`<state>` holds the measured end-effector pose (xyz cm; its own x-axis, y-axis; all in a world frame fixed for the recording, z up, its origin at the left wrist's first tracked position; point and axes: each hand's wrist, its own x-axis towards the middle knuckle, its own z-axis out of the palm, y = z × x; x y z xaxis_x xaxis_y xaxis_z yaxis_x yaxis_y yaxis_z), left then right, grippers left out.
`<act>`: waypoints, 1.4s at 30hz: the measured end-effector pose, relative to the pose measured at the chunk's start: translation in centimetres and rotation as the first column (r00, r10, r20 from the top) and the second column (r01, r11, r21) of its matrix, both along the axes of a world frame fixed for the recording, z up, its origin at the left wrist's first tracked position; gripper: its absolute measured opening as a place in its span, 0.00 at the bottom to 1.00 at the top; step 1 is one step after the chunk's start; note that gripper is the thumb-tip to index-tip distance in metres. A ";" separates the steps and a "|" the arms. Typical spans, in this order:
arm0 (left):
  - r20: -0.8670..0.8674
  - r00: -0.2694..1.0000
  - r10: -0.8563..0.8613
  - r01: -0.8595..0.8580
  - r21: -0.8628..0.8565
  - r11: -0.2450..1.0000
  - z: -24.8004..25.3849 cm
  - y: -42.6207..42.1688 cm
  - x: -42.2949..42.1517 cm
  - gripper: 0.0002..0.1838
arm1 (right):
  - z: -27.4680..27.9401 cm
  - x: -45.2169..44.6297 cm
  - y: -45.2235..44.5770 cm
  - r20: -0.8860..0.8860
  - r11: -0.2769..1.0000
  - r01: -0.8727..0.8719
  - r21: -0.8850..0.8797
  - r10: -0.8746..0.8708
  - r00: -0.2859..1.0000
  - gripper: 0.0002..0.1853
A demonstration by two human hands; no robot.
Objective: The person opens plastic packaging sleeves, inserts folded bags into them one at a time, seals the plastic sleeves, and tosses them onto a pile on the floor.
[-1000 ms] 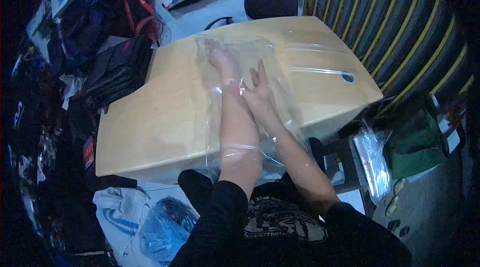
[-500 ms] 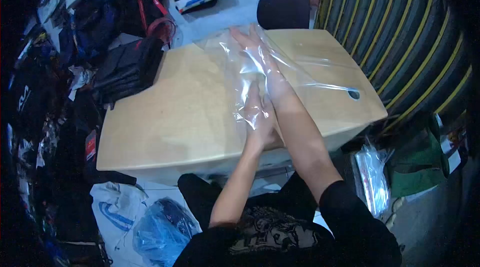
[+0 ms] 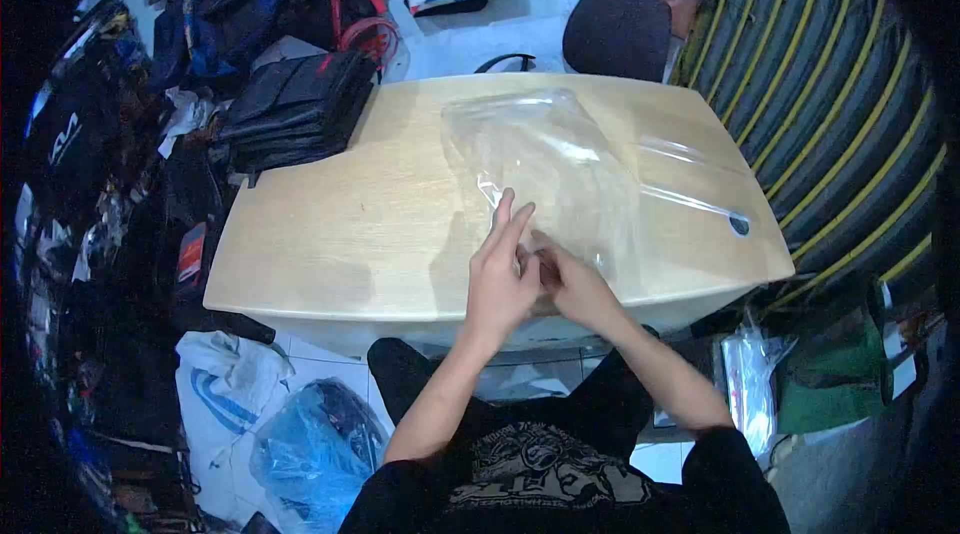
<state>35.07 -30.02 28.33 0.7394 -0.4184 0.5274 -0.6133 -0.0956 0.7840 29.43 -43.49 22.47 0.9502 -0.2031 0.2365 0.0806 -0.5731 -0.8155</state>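
A clear plastic bag (image 3: 570, 159) lies flat on the wooden table (image 3: 330, 204), its near end beneath and beside my hands. My left hand (image 3: 502, 269) is over the table's front edge, fingers extended forward and somewhat apart, touching the bag's left edge or just above it. Against its thumb side, my right hand (image 3: 580, 286) has its fingers curled in, their tips partly hidden and dark. What those fingertips hold, if anything, I cannot make out. Both forearms are outside the bag.
Stacked black bags (image 3: 300, 114) sit at the table's back left. Clear strips (image 3: 690, 196) lie at the right near a round hole. Behind are a dark chair (image 3: 618, 31) and striped rolls (image 3: 840, 104). A blue plastic bag (image 3: 315, 449) is on the floor, lower left.
Both hands have come back from inside or under the clear plastic to the table's front edge and met there. The plastic now lies flatter. The camera view has shifted.
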 end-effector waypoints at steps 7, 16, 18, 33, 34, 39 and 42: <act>0.043 0.988 0.150 -0.142 -0.145 0.979 -1.3 3.3 1.5 0.23 | 12.6 -4.4 1.5 -0.378 0.794 -0.582 -0.175 0.491 0.785 0.20; -0.171 0.876 0.451 -0.482 -0.362 0.798 -2.9 13.0 5.0 0.20 | 16.9 21.4 8.0 0.152 0.743 -0.482 -0.465 0.603 0.783 0.24; -0.221 0.847 0.484 -0.531 -0.373 0.761 -4.4 14.8 5.7 0.19 | 16.0 28.9 10.1 0.168 0.719 -0.350 -0.601 0.542 0.824 0.33; -0.608 0.792 0.056 -0.518 -0.620 0.589 -6.4 20.8 14.8 0.16 | 10.6 40.5 17.2 0.112 0.424 -0.041 -0.905 0.329 0.938 0.40; -0.635 0.772 -0.032 -0.515 -0.654 0.554 -6.0 20.8 16.5 0.17 | 10.9 39.6 17.0 0.122 0.407 -0.027 -0.913 0.336 0.934 0.38; -0.708 0.605 -0.365 -0.570 -0.705 0.422 -2.5 21.2 23.3 0.29 | 11.0 28.7 17.7 0.091 0.275 -0.014 -0.961 0.363 0.927 0.37; -0.479 0.700 -0.530 -0.338 -0.876 0.345 -1.8 22.0 24.0 0.33 | 7.7 21.6 17.4 0.101 0.172 0.029 -0.985 0.429 0.898 0.39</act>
